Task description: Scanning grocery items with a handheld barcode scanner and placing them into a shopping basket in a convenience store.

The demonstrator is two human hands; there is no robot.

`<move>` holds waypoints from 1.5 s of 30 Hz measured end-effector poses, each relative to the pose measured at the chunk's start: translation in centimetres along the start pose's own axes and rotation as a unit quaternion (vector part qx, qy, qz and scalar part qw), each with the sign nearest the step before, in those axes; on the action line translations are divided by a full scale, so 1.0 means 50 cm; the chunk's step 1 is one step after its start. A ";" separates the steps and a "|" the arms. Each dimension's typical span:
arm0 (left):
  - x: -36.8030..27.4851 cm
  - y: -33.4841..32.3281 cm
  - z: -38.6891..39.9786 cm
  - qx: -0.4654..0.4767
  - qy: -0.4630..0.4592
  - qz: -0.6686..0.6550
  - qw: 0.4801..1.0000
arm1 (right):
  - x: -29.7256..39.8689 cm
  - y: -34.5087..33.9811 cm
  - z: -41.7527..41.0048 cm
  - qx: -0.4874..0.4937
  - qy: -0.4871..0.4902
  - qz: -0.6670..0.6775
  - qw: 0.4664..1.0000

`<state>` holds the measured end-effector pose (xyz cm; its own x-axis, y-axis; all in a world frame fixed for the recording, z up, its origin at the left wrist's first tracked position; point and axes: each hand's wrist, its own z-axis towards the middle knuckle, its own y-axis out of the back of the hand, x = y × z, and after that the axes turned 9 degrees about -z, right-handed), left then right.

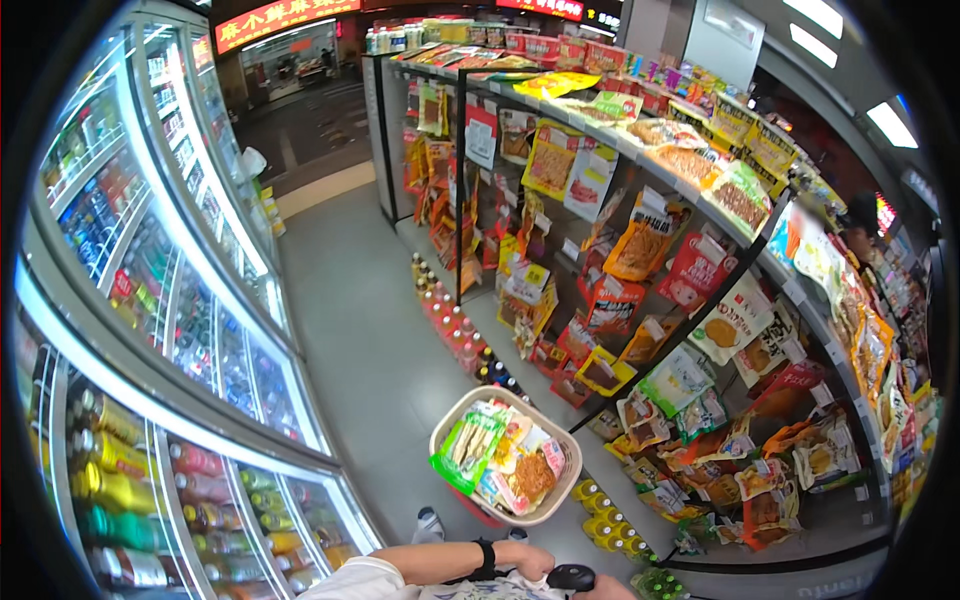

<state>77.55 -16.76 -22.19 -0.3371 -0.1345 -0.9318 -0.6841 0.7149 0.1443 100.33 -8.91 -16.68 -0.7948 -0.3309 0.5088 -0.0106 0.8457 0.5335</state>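
Observation:
My left hand, with a black band on its wrist, is curled in front of my white shirt at the bottom edge. Beside it, a smooth black oval object lies against my right hand, which is largely cut off by the frame. Whether either hand grips something is hidden. Beyond my hands is a beige-rimmed plastic basket, its base reddish. It holds several packaged snacks, among them a green-edged packet overhanging the left rim and a packet with a browned food picture.
Glass-door drink coolers line the left. Racks of hanging snack packets curve along the right, with pink-capped bottles and yellow bottles on the floor by their base. A grey tiled aisle runs between towards the street.

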 end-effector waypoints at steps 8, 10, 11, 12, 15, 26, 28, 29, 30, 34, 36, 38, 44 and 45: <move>0.094 -0.022 0.014 0.047 -0.013 -0.049 0.998 | 0.256 0.002 -0.124 -0.014 -0.142 0.010 0.990; 0.108 -0.035 0.040 0.040 -0.008 -0.007 0.999 | 0.285 0.003 -0.135 -0.033 -0.170 -0.019 0.985; 0.117 -0.039 0.051 0.031 -0.002 0.033 0.999 | 0.293 0.005 -0.142 -0.034 -0.168 -0.018 0.985; 0.100 -0.032 0.034 0.016 -0.009 0.032 0.999 | 0.300 0.008 -0.146 -0.030 -0.172 -0.012 0.985; 0.135 -0.030 0.076 0.013 -0.006 0.069 0.997 | 0.295 0.016 -0.142 -0.016 -0.159 0.013 0.987; -0.083 0.083 0.061 0.217 0.204 0.018 0.954 | 0.155 0.024 -0.121 0.001 -0.038 0.162 0.986; -0.091 0.074 0.080 0.227 0.234 0.027 0.945 | 0.135 0.015 -0.119 -0.001 -0.026 0.177 0.984; -0.093 0.072 0.088 0.237 0.251 0.034 0.938 | 0.125 0.011 -0.117 -0.006 -0.014 0.186 0.982; -0.089 0.066 0.099 0.233 0.248 0.046 0.939 | 0.095 0.000 -0.108 -0.008 -0.010 0.150 0.989; -0.069 0.046 0.134 0.251 0.289 -0.047 0.923 | 0.032 -0.036 -0.107 -0.031 -0.035 0.136 0.990; -0.072 0.045 0.135 0.230 0.295 -0.097 0.922 | 0.021 -0.041 -0.124 -0.078 -0.049 0.120 0.989; -0.059 0.042 0.141 0.219 0.290 -0.195 0.911 | -0.023 -0.076 -0.115 -0.094 -0.055 0.115 0.987; -0.086 0.029 0.152 0.206 0.296 -0.087 0.929 | 0.010 -0.065 -0.144 -0.121 -0.072 0.125 0.982; -0.090 0.027 0.156 0.196 0.293 -0.032 0.935 | 0.027 -0.055 -0.151 -0.116 -0.091 0.114 0.982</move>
<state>83.20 -9.84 -20.42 -0.6785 -0.4570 -0.5751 -0.4646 0.8734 -0.1460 103.89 -14.86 -12.36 -0.8556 -0.0458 0.5155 0.3028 0.7635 0.5704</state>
